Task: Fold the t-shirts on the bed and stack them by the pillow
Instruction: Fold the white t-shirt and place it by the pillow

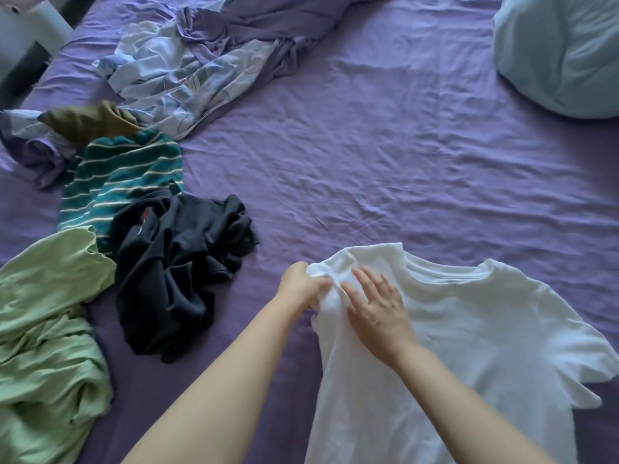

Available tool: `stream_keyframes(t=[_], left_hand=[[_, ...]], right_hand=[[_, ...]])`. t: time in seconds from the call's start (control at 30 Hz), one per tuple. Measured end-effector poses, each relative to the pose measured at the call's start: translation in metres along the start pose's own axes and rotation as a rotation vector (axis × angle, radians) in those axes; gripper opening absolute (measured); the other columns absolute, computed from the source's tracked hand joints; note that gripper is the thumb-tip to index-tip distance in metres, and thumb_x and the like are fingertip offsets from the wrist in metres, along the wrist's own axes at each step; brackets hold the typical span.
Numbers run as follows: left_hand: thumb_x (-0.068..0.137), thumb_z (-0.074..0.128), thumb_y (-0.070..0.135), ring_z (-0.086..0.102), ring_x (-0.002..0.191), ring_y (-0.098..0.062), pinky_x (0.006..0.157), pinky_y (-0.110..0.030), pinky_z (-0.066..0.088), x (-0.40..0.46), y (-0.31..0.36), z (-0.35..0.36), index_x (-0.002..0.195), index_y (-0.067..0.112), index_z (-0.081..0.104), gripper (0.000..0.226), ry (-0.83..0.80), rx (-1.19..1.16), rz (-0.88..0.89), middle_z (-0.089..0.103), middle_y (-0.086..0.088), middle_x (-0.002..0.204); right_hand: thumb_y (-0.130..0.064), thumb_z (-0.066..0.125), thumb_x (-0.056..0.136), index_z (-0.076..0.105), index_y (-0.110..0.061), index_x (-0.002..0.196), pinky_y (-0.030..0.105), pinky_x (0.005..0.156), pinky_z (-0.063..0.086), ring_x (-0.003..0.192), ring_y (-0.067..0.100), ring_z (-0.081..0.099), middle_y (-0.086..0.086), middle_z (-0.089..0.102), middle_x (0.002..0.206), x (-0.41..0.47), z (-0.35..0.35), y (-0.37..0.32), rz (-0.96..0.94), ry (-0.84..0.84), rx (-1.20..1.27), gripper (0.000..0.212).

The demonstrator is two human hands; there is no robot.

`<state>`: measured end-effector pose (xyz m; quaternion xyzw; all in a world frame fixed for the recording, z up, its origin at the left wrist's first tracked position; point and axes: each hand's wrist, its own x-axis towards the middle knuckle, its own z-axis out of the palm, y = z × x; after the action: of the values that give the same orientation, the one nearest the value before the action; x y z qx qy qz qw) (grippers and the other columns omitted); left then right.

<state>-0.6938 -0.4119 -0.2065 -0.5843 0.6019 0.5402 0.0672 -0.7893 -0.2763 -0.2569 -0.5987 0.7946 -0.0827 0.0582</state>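
Observation:
A white t-shirt point(469, 336) lies spread on the purple bed sheet point(385, 162), collar toward the far side. My left hand point(301, 284) grips the bunched fabric of its left sleeve. My right hand point(375, 309) lies flat with straight fingers on the shirt just beside that sleeve. To the left lie unfolded shirts in a loose heap: a black one point(177, 262), a teal striped one point(120, 179), a light green one point(47, 329) and an olive one point(87, 120). A pale blue pillow point(562, 51) sits at the far right corner.
A crumpled purple and floral duvet point(201, 58) stretches across the far left of the bed. A grey object point(30, 35) stands off the bed at the top left. Wrinkled bare sheet spreads between the white shirt and the pillow.

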Motion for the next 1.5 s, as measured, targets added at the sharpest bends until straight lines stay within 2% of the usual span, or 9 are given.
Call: stream_keyframes(t=[0.27, 0.37, 0.5, 0.63, 0.77, 0.97, 1.13, 1.3, 1.5], left_hand=[[0.076, 0.060, 0.060, 0.051, 0.111, -0.023, 0.086, -0.035, 0.039, -0.009, -0.017, 0.001, 0.121, 0.025, 0.047, 0.059, 0.265, 0.595, 0.066, 0.057, -0.001, 0.119], [0.080, 0.064, 0.046, 0.030, 0.133, -0.028, 0.108, -0.041, 0.025, -0.026, -0.033, 0.020, 0.142, 0.025, 0.031, 0.073, 0.336, 0.833, 0.349, 0.034, -0.007, 0.142], [0.061, 0.075, 0.029, 0.052, 0.125, -0.033, 0.105, -0.056, 0.031, -0.063, -0.071, 0.075, 0.116, 0.025, 0.066, 0.056, 0.223, 1.097, 0.784, 0.058, -0.011, 0.131], [0.072, 0.051, 0.033, 0.060, 0.116, -0.029, 0.094, -0.056, 0.044, -0.105, -0.107, 0.120, 0.110, 0.026, 0.071, 0.044, -0.009, 1.226, 0.688, 0.065, -0.009, 0.121], [0.049, 0.084, 0.034, 0.061, 0.114, -0.031, 0.086, -0.052, 0.051, -0.135, -0.132, 0.146, 0.111, 0.023, 0.070, 0.064, -0.052, 1.205, 0.551, 0.065, -0.010, 0.122], [0.097, 0.033, 0.017, -0.001, 0.146, -0.032, 0.116, -0.049, 0.008, -0.184, -0.156, 0.167, 0.150, 0.017, 0.013, 0.057, -0.072, 1.174, 0.514, 0.002, -0.012, 0.159], [0.094, 0.040, 0.017, -0.011, 0.146, -0.029, 0.118, -0.049, 0.006, -0.233, -0.192, 0.181, 0.151, 0.017, 0.001, 0.069, -0.151, 1.155, 0.451, -0.008, -0.008, 0.159], [0.092, 0.046, 0.023, -0.010, 0.146, -0.024, 0.119, -0.044, 0.006, -0.268, -0.215, 0.183, 0.150, 0.024, 0.009, 0.068, -0.247, 1.144, 0.417, -0.011, -0.007, 0.159], [0.089, 0.046, 0.011, -0.009, 0.147, -0.026, 0.116, -0.051, 0.005, -0.269, -0.236, 0.155, 0.149, 0.026, 0.013, 0.070, -0.245, 1.230, 0.427, -0.021, 0.003, 0.156]], right_hand=[[-0.029, 0.040, 0.079, 0.047, -0.023, 0.127, 0.046, 0.106, 0.018, 0.126, 0.028, 0.034, 0.014, 0.055, 0.132, -0.064, 0.011, 0.005, 0.171, -0.175, -0.076, 0.049], [-0.034, 0.039, 0.082, 0.045, -0.027, 0.128, 0.048, 0.105, 0.017, 0.127, 0.031, 0.042, 0.012, 0.056, 0.132, -0.094, 0.011, 0.005, 0.214, -0.226, -0.110, 0.047], [-0.039, 0.037, 0.079, 0.052, -0.029, 0.123, 0.052, 0.096, 0.042, 0.115, 0.031, 0.059, 0.009, 0.062, 0.125, -0.122, 0.003, 0.000, 0.295, -0.351, -0.122, 0.048], [-0.041, 0.037, 0.078, 0.061, -0.029, 0.116, 0.056, 0.081, 0.050, 0.109, 0.032, 0.063, 0.010, 0.065, 0.120, -0.151, -0.006, 0.003, 0.315, -0.394, -0.107, 0.047], [-0.040, 0.036, 0.076, 0.057, -0.027, 0.119, 0.055, 0.078, 0.051, 0.108, 0.033, 0.063, 0.012, 0.066, 0.119, -0.191, -0.010, 0.012, 0.288, -0.372, -0.108, 0.049], [-0.039, 0.036, 0.075, 0.059, -0.026, 0.119, 0.058, 0.076, 0.050, 0.111, 0.032, 0.061, 0.010, 0.064, 0.122, -0.272, -0.020, 0.026, 0.308, -0.419, -0.113, 0.052], [-0.033, 0.080, 0.057, 0.045, -0.026, 0.124, 0.055, 0.077, 0.052, 0.116, 0.032, 0.057, 0.011, 0.063, 0.124, -0.348, -0.019, 0.026, 0.309, -0.393, -0.049, 0.077], [-0.040, 0.062, 0.065, 0.043, -0.028, 0.124, 0.052, 0.088, 0.045, 0.124, 0.028, 0.036, 0.014, 0.061, 0.125, -0.392, -0.022, 0.016, 0.233, -0.381, -0.044, 0.063], [-0.072, 0.073, 0.029, 0.055, -0.031, 0.112, 0.054, 0.080, 0.051, 0.122, 0.034, 0.046, 0.013, 0.052, 0.132, -0.419, -0.016, 0.001, 0.208, -0.503, 0.001, 0.095]])
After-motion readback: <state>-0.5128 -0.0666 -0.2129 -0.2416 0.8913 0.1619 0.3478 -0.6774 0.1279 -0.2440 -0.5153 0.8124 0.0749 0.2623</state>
